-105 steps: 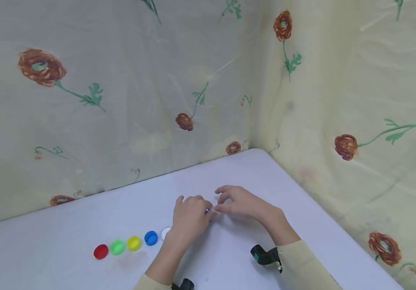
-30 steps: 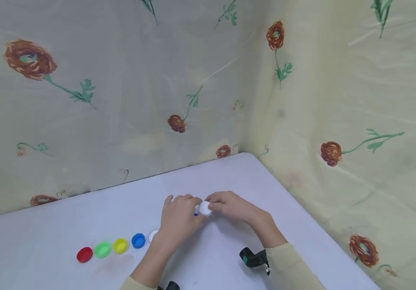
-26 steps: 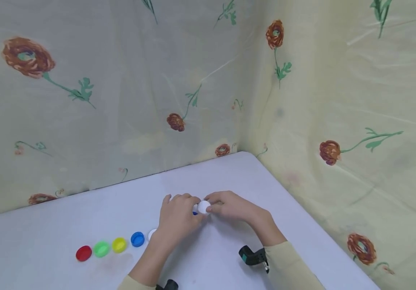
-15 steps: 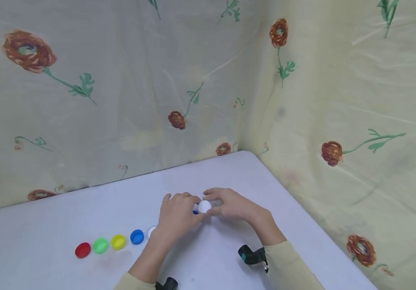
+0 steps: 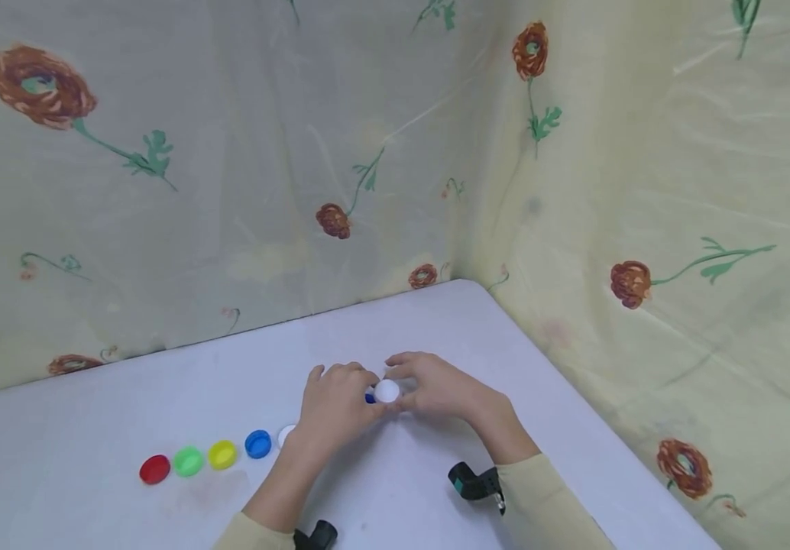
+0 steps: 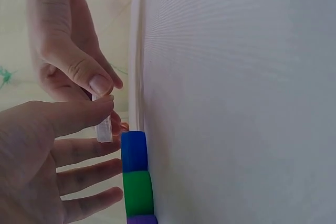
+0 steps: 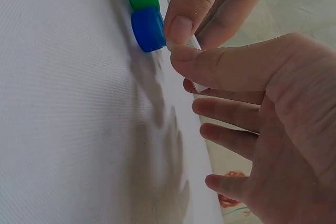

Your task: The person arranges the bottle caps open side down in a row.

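A white bottle cap [image 5: 386, 391] is held up between the two hands, flat top facing the head camera; its ribbed edge shows in the left wrist view. My left hand [image 5: 336, 405] pinches it by thumb and forefinger from the left, the other fingers spread. From the right, my right hand [image 5: 443, 388] pinches the same cap, its thumb tip meeting the left thumb. Just below, a blue cap [image 6: 134, 151], a green cap [image 6: 138, 192] and a purple cap [image 6: 142, 219] stand in a touching row on the table, mostly hidden by the left hand in the head view.
Left of the left forearm lies a line of caps: red [image 5: 155, 469], green [image 5: 189, 461], yellow [image 5: 222, 454], lighter blue [image 5: 257, 444] and a white one [image 5: 286, 435] partly behind the wrist. The white table [image 5: 395, 489] meets flowered curtains [image 5: 230, 191] at the back and right.
The right hand has come in from apart to grip the white cap with the left. Over the last half second its fingers shift slightly on the cap; the caps on the table stay put.
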Demonstrator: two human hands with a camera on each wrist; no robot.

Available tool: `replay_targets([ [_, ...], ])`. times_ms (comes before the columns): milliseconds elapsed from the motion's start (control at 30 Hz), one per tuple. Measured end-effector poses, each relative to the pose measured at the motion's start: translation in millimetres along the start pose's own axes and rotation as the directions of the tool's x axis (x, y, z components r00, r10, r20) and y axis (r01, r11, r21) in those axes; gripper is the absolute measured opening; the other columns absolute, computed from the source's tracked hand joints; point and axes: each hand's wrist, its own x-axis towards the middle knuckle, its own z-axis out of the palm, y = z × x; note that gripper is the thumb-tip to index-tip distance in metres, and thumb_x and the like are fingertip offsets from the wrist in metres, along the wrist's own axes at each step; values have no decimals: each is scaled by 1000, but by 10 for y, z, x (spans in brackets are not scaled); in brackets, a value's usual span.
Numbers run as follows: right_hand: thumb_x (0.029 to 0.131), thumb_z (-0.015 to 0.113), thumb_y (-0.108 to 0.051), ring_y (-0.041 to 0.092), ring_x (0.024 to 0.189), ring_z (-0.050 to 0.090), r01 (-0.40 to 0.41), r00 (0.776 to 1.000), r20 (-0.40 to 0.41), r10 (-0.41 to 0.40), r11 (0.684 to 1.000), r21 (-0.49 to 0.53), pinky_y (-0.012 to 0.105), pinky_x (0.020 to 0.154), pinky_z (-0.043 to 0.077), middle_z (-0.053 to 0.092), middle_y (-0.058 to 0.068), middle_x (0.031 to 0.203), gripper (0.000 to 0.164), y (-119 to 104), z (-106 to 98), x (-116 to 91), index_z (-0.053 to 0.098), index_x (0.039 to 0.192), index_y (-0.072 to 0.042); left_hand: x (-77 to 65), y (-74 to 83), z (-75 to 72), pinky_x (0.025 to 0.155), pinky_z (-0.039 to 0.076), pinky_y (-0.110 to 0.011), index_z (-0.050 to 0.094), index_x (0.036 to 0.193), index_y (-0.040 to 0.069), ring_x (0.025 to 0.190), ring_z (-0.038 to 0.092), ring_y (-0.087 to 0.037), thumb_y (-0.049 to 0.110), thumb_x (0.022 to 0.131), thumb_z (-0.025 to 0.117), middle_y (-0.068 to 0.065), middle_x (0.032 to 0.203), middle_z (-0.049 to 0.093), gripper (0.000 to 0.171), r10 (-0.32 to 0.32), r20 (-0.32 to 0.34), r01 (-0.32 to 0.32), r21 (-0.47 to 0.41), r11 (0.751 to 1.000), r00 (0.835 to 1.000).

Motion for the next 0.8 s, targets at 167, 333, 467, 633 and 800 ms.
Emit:
replay_targets([
  [167, 82, 78, -23, 33, 138, 48, -13, 1000, 6, 13, 1000, 8, 50, 115, 37, 57, 11, 143, 41, -22, 15, -16, 71, 120, -8, -14, 0, 10, 104, 41, -66, 78, 103, 17, 104, 69, -29, 44, 81, 79, -5, 107, 76, 35, 0, 27, 0, -4, 1000, 1000],
  [333, 82, 77, -24, 33, 136, 50, -3, 1000, -8, 3, 1000, -18, 50, 114, 38, 58, 12, 141, 39, -1, 33, -27, 72, 117, -7, -11, 8, 22, 103, 41, -65, 78, 104, 18, 104, 69, -29, 44, 81, 79, -5, 107, 75, 35, 0, 27, 0, -2, 1000, 1000],
  [467, 82, 77, -25, 33, 134, 52, 3, 1000, -11, -3, 1000, -26, 50, 113, 39, 59, 13, 140, 38, 34, 47, -10, 73, 115, -8, 0, 10, 31, 102, 42, -65, 78, 104, 17, 100, 69, -29, 45, 81, 78, -5, 105, 75, 35, 7, 37, -6, -14, 1000, 999],
  [633, 81, 78, -29, 32, 135, 51, -4, 1000, -24, 4, 1000, -27, 49, 113, 39, 59, 13, 140, 37, 48, 52, 26, 74, 112, -9, 17, -2, 18, 100, 43, -64, 77, 105, 18, 100, 68, -29, 43, 82, 78, -5, 105, 75, 34, 5, 35, -4, -16, 1000, 999],
  [800, 80, 78, -30, 32, 135, 51, -27, 999, -23, 26, 999, -20, 49, 113, 39, 58, 12, 141, 37, 39, 48, 35, 75, 111, -10, 10, -3, -13, 101, 43, -63, 76, 109, 19, 103, 68, -30, 40, 84, 77, -6, 108, 75, 34, -5, 58, 7, -23, 1000, 998],
])
